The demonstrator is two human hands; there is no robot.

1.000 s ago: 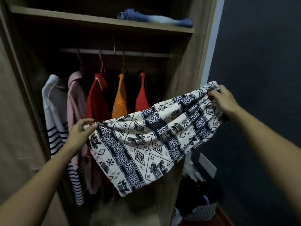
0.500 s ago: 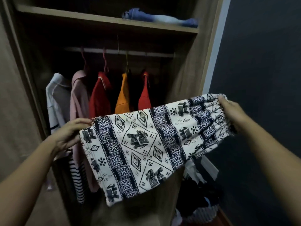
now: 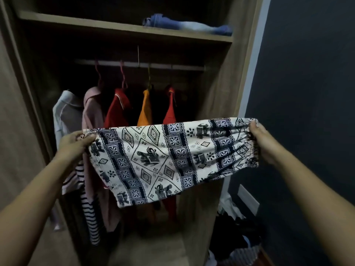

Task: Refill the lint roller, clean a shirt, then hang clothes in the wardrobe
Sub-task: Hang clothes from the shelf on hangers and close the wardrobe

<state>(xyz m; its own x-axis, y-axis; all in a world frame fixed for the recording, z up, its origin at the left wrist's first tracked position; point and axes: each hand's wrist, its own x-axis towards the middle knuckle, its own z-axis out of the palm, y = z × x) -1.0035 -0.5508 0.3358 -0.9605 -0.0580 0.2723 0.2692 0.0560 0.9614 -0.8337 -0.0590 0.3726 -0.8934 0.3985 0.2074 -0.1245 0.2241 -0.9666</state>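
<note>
The wardrobe stands open in front of me, a tall box of matt, wood-grain board. I place everything against its pale, straight rail.

Above the rail, a flat shelf carries folded blue jeans, thick and soft-edged. Under the rail hang five tops on thin hooked hangers: a white striped shirt furthest left, then a pink shirt, a red top, an orange top and a second red top. They crowd the left and middle of the rail, so I judge the right end of it to be the free spot.

Below the rail and nearer to me, I hold the patterned garment spread wide and nearly level. It is thin cream cloth printed with dark blue bands, diamonds and small elephants, limp along its lower edge and puckered into elastic gathers at the right end. I take it that I am stretching it out to read its shape and find the waistband before hanging it. I see no spare hanger.

Below the rail's left end, my left grip pinches the plain end of the cloth between thumb and fingers. Below the rail's right end, my right grip is curled around the gathered end.

Far below the rail and to its right, a laundry basket holds dark, crumpled clothes.
</note>
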